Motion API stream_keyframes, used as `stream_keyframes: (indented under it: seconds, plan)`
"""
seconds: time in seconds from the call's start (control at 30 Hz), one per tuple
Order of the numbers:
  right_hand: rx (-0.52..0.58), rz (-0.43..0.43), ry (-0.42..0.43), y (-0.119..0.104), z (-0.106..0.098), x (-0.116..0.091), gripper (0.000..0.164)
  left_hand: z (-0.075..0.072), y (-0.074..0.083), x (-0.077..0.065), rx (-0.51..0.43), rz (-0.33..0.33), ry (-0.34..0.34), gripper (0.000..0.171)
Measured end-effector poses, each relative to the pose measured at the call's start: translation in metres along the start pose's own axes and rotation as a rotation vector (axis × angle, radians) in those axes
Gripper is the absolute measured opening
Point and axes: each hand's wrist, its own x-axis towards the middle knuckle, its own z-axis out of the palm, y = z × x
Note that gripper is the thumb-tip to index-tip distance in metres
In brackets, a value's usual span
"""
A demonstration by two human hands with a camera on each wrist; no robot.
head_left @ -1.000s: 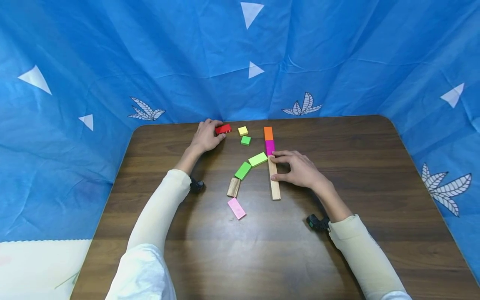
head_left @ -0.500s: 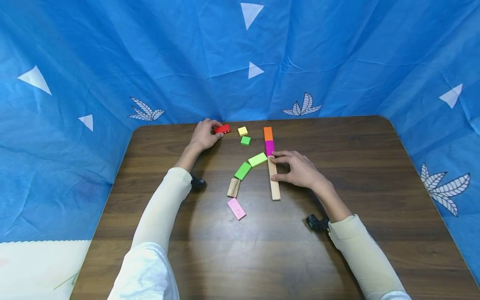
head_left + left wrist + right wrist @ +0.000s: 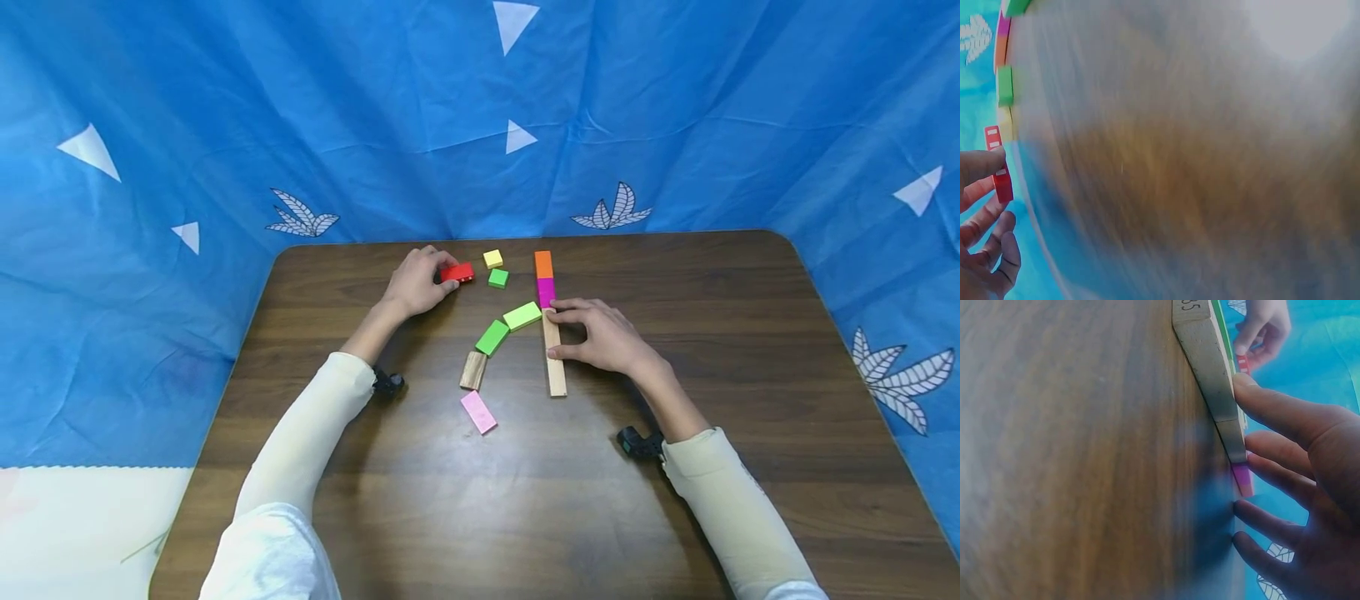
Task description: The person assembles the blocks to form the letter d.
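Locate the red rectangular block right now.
In the head view, the red block is pinched in the left hand near the far edge of the brown wood-grain table, left of the small yellow block.

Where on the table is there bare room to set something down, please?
The table is bare between the right hand and the table's right edge, and on the near side of the pink block. The far middle is crowded with the left hand holding the red block, plus the yellow block, small green block and orange block.
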Motion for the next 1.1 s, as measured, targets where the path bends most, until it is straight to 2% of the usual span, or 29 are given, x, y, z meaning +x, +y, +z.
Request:
stream_keyframes:
  seconds: [0.23, 0.5, 0.73, 1.1]
  plan:
    - [0.004, -0.001, 0.000, 0.000, 0.000, 0.001, 0.073, 0.003, 0.023, -0.019, 0.032, 0.091, 0.002, 0.035]
    - [0.000, 0.003, -0.001, -0.001, -0.003, 0.000, 0.073, 0.004, 0.046, -0.050, -0.004, 0.181, -0.019, 0.032]
    - [0.002, 0.010, -0.002, -0.001, -0.002, 0.000, 0.073, 0.010, 0.065, -0.078, -0.026, 0.280, -0.081, 0.032]
    - [0.001, 0.017, -0.004, 0.000, -0.001, 0.000, 0.073, 0.019, 0.085, -0.105, 0.004, 0.339, -0.137, 0.035]
